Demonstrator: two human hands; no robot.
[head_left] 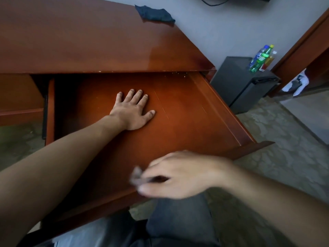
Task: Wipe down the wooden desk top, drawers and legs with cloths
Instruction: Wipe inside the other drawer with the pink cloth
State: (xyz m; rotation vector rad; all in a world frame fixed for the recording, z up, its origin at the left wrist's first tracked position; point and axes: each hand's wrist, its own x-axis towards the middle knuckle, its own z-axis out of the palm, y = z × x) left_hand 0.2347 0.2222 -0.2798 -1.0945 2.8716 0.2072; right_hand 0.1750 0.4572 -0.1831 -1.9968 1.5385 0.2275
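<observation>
Now the left hand lies flat, fingers spread, in the open drawer; the right hand pinches a small blurred scrap (unclear). The dark cloth, soft and light, lies on the counter, easy to bunch anywhere.

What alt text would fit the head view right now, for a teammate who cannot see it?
A person's left hand lies flat, fingers spread, on the floor of a pulled-out wooden drawer, while the blurred right hand pinches a small grey scrap near the drawer's front. A dark cloth lies on the desk top at its far edge.
</observation>
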